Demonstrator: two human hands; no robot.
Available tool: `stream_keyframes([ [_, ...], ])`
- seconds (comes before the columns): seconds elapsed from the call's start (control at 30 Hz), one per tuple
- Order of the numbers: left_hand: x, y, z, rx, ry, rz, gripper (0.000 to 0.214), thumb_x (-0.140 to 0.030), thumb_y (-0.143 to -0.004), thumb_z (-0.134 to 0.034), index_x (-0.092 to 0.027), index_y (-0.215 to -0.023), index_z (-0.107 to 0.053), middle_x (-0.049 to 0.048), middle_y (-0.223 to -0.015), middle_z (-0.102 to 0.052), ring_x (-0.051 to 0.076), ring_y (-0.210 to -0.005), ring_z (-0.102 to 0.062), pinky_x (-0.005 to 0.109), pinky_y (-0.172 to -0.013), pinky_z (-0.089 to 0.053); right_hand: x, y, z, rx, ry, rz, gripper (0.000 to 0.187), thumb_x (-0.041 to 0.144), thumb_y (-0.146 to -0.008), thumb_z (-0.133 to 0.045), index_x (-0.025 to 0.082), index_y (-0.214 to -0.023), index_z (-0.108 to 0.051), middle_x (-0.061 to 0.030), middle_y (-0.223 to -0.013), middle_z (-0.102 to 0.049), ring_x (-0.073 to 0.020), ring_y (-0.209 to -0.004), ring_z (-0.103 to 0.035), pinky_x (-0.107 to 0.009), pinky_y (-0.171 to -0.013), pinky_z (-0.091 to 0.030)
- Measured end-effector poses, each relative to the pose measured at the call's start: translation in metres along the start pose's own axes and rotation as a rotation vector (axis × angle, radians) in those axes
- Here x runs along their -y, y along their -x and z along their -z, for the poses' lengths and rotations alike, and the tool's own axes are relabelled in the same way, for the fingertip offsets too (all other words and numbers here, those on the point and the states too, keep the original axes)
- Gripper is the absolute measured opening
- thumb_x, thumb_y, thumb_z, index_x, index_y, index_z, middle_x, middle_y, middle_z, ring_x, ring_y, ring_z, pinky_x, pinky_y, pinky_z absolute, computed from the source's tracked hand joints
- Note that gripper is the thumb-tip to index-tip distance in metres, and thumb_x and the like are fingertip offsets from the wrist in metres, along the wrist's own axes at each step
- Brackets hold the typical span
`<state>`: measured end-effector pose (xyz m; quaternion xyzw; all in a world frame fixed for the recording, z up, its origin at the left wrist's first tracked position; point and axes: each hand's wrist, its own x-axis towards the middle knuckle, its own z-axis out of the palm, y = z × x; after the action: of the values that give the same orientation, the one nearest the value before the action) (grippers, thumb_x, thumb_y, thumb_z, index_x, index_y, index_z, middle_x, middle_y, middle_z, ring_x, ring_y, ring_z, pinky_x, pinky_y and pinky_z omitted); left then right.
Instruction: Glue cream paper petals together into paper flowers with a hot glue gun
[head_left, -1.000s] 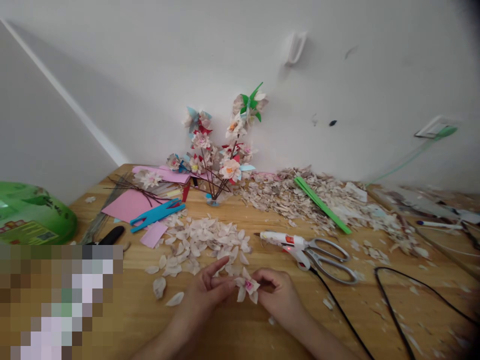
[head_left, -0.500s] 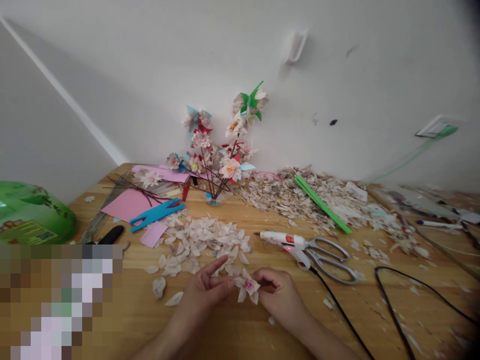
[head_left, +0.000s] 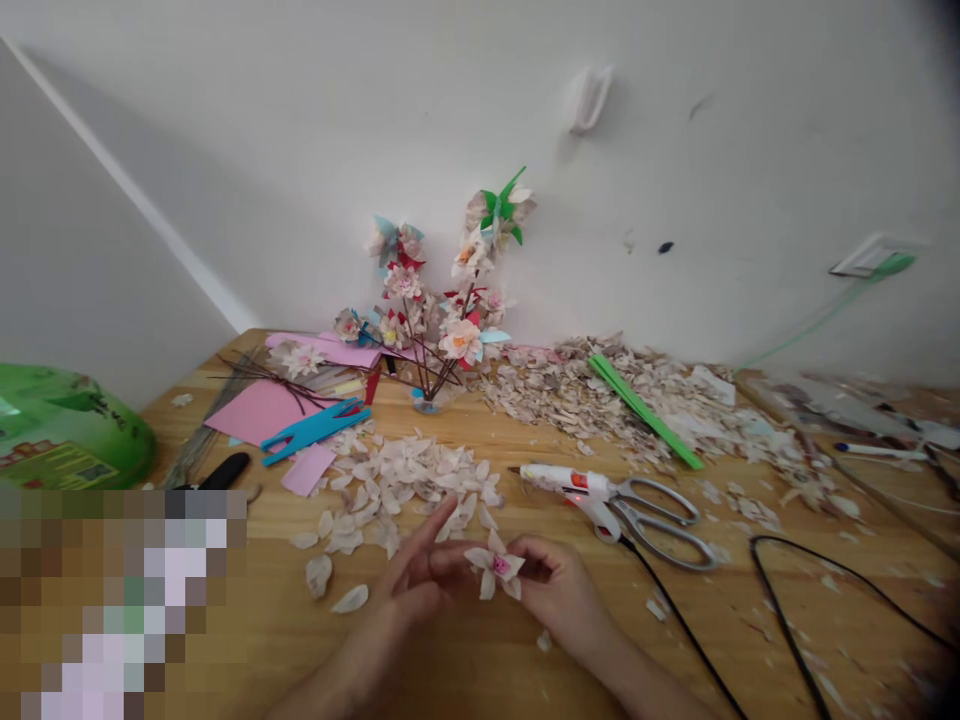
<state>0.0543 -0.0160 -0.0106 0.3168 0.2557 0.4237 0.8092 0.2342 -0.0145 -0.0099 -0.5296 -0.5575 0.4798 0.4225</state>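
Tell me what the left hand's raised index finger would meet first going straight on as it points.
Probably the pile of pale petals, near its right side, just ahead of the left hand; depth is unclear, so the finger might pass above them.

The wooden desk stood with its back edge by the wall. Along that edge spread a broad heap of brownish petals, right of a clear base with flower stems in it. Folded pink sheets lay near the back left corner; a pink square and thin wires lay toward the left edge. Nearer the front were pale petals, then a white glue gun and grey-handled scissors, touching, farther toward the right edge.
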Motion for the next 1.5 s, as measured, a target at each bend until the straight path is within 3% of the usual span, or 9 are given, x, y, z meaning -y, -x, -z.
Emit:
stream_keyframes([
  [0.27, -0.003, 0.003, -0.003, -0.006, -0.130, -0.015, 0.080, -0.015, -0.058, -0.057, -0.027, -0.134, -0.038, 0.0080, -0.107, -0.065, 0.028, -0.100, -0.059, 0.035, -0.078, -0.042, -0.006, -0.001, 0.000, 0.065, -0.091, -0.089, 0.012, 0.027, -0.058, -0.071, 0.018, -0.056, -0.064, 0.0025, -0.050, -0.062, -0.0118, -0.046, -0.052, -0.022, -0.049, -0.043],
  [0.73, 0.003, 0.006, -0.006, -0.041, -0.223, -0.148, 0.081, -0.016, -0.064, -0.060, -0.031, -0.137, -0.030, 0.0075, -0.118, -0.060, 0.025, -0.109, -0.053, 0.039, -0.093, -0.034, -0.008, -0.003, -0.001, -0.048, -0.048, -0.084, 0.013, 0.029, -0.059, -0.068, 0.018, -0.055, -0.067, 0.0013, -0.050, -0.063, -0.0128, -0.046, -0.053, -0.023, -0.047, -0.043],
  [0.87, 0.007, 0.002, -0.007, -0.181, -0.381, -0.160, 0.077, -0.018, -0.067, -0.065, -0.028, -0.135, -0.031, 0.0087, -0.107, -0.064, 0.024, -0.097, -0.059, 0.040, -0.088, -0.040, -0.008, -0.003, -0.001, -0.038, -0.065, -0.088, 0.011, 0.029, -0.059, -0.068, 0.018, -0.058, -0.068, 0.0015, -0.052, -0.063, -0.0131, -0.048, -0.054, -0.022, -0.048, -0.042],
  [1.0, 0.008, 0.000, -0.012, -0.342, -0.583, -0.243, 0.073, -0.020, -0.065, -0.068, -0.024, -0.131, -0.035, 0.0036, -0.083, -0.068, 0.021, -0.086, -0.062, 0.037, -0.086, -0.042, -0.004, -0.002, -0.002, -0.025, -0.041, -0.047, 0.005, 0.023, -0.058, -0.064, 0.019, -0.057, -0.066, 0.0029, -0.050, -0.061, -0.0119, -0.046, -0.051, -0.021, -0.046, -0.040],
  [1.13, 0.004, 0.001, -0.017, -0.465, -0.735, -0.275, 0.071, -0.021, -0.063, -0.071, -0.025, -0.127, -0.040, 0.0001, -0.074, -0.068, 0.021, -0.083, -0.063, 0.036, -0.086, -0.042, 0.002, 0.000, -0.004, -0.024, -0.003, -0.020, 0.008, 0.017, -0.057, -0.059, 0.020, -0.054, -0.066, 0.0033, -0.049, -0.061, -0.0118, -0.046, -0.051, -0.021, -0.047, -0.041],
  [1.5, 0.002, 0.003, -0.022, -0.481, -0.767, -0.260, 0.070, -0.021, -0.064, -0.069, -0.021, -0.127, -0.039, -0.0009, -0.067, -0.070, 0.020, -0.079, -0.065, 0.037, -0.086, -0.045, 0.008, 0.004, -0.004, -0.036, 0.147, 0.101, 0.018, 0.013, -0.057, -0.053, 0.020, -0.057, -0.070, 0.0004, -0.056, -0.069, -0.0140, -0.049, -0.059, -0.021, -0.049, -0.045],
])
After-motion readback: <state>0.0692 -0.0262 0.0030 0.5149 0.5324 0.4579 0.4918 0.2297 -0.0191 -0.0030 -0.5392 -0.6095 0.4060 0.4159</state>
